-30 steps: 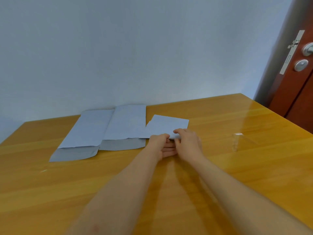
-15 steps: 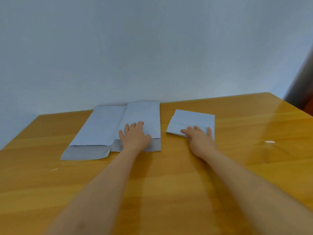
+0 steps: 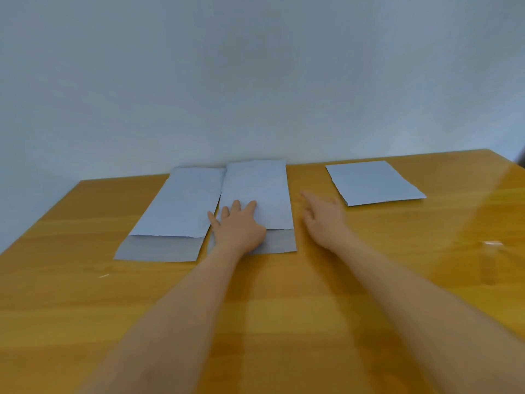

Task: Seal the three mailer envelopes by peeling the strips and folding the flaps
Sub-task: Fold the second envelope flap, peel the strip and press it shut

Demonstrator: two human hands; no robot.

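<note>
Left hand (image 3: pixel 240 227) flat on middle mailer (image 3: pixel 257 191), right hand (image 3: pixel 322 216) open beside it; next, prob. peel its strip.

Bare wooden table (image 3: pixel 312 177) shows between the middle grey paper envelope (image 3: pixel 257 189) and the shorter folded grey envelope (image 3: pixel 372 182); the right hand (image 3: pixel 324 217) sits in that gap.

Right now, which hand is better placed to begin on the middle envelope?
Left. The left hand already rests flat on the middle envelope beside its open flap; the right hand is over bare table.
</note>
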